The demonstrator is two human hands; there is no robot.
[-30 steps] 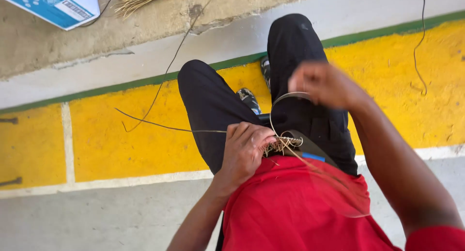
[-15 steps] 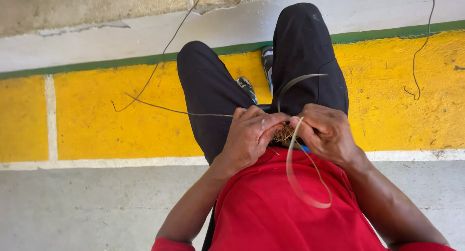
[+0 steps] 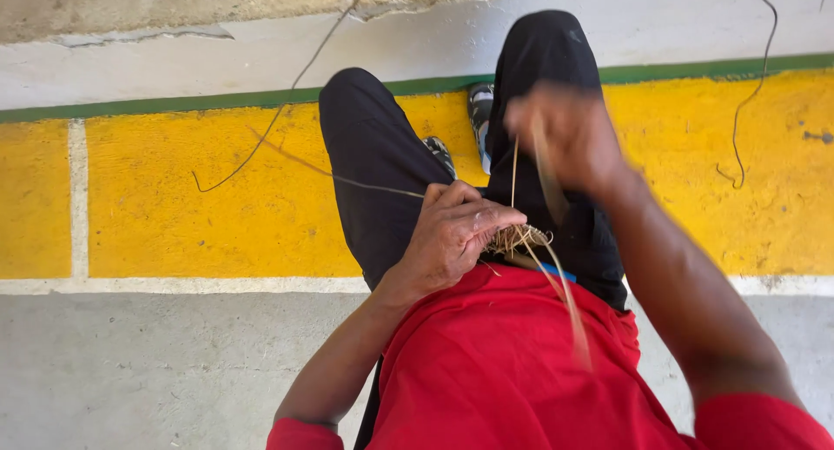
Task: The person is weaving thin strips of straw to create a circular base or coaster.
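On the lap, the left hand (image 3: 453, 234) pinches a small woven knot (image 3: 519, 239) of straw; only a little is plaited. The right hand (image 3: 565, 137), blurred, is closed on a strand (image 3: 549, 176) above it; long loose fibres (image 3: 261, 159) wait.

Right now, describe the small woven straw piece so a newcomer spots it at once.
Find the seated person's black trousers against the yellow painted band. At the lap, just above the red shirt, the left hand pinches a small tan woven knot. Unlike the loose single strands trailing away, it is a dense, frayed bundle.
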